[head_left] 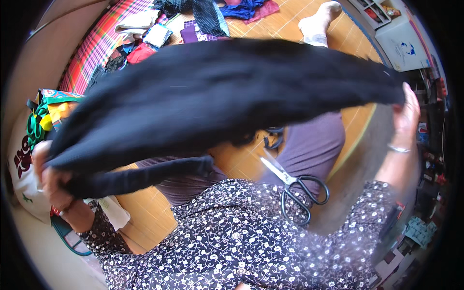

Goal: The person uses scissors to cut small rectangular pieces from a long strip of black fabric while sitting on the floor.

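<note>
Black cloth stretched between both hands above the lap, scissors lying below.

I see the left hand [50, 181] clenched around one bunched end of the black cloth [217, 96], and the right hand [406, 113] pinching the far end with fingers closed on its edge. The cloth is dark, soft, matte and motion-blurred, sagging in a long curved band. Steel scissors [295, 186] with black loop handles rest on the floral-print dress [241, 241], blades parted. My judgement: the swinging cloth could snag those open blades or drag them off the lap onto the wooden floor [145, 212]. A thin pinch at the right may slip.
</note>
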